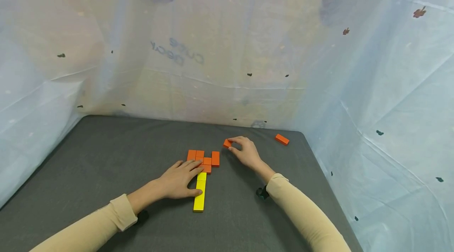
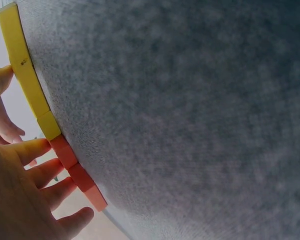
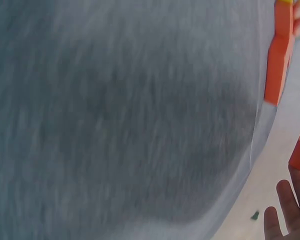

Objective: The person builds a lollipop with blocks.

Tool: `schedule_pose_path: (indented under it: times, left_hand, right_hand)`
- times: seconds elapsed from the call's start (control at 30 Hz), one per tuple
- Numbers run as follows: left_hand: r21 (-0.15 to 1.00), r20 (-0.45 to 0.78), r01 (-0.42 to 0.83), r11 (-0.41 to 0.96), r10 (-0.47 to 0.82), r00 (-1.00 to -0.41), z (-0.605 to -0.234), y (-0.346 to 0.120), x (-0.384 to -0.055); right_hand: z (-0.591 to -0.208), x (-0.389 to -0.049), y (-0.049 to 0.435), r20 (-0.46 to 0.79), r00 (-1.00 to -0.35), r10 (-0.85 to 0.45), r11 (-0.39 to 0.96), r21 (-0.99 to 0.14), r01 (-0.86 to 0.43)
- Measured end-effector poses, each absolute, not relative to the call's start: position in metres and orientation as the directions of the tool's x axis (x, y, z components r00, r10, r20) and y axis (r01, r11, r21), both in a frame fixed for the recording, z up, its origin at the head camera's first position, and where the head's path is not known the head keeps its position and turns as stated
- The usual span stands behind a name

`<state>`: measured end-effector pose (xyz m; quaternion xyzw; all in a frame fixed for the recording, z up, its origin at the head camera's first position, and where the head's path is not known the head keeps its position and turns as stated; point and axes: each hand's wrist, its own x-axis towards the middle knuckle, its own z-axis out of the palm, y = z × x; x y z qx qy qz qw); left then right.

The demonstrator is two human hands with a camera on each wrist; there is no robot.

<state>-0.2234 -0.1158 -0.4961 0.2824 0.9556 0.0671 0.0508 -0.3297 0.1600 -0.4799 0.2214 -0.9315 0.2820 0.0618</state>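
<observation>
My left hand (image 1: 179, 180) lies spread over a flat layout of wooden blocks, its fingers on the orange blocks (image 1: 207, 169) and its thumb at a long yellow block (image 1: 200, 200). In the left wrist view, fairly straight fingertips touch the sides of the row. A short yellow block (image 1: 201, 176) joins the long one to the orange cluster. My right hand (image 1: 247, 154) pinches an orange block (image 1: 227, 143) between thumb and finger, up and right of the cluster. An upright orange block (image 1: 215, 159) forms the cluster's right side. The left hand hides part of the layout.
A loose orange block (image 1: 282, 139) lies near the far right corner of the dark grey table (image 1: 117, 153). Pale printed plastic sheeting (image 1: 227, 47) hangs behind and along both sides of the table.
</observation>
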Motion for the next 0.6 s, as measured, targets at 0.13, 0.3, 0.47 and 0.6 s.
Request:
schedule_pose_path:
  times: [0.13, 0.3, 0.47, 0.6]
  left_hand:
    - [0.157, -0.067, 0.523, 0.837, 0.538, -0.840, -0.497, -0.115, -0.224]
    - [0.160, -0.071, 0.518, 0.840, 0.533, -0.843, -0.498, -0.114, -0.225]
    - [0.157, -0.068, 0.519, 0.840, 0.534, -0.843, -0.497, -0.115, -0.225]
    - [0.155, -0.068, 0.523, 0.838, 0.537, -0.841, -0.497, -0.115, -0.224]
  right_hand:
    - [-0.485, -0.324, 0.149, 0.229, -0.878, -0.419, 0.731, -0.488, -0.476]
    - [-0.489, -0.319, 0.138, 0.216, -0.869, -0.444, 0.722, -0.488, -0.491]
    - [-0.492, -0.319, 0.128, 0.204, -0.861, -0.467, 0.723, -0.472, -0.504]
    - [-0.492, -0.317, 0.121, 0.188, -0.851, -0.491, 0.714, -0.472, -0.516]
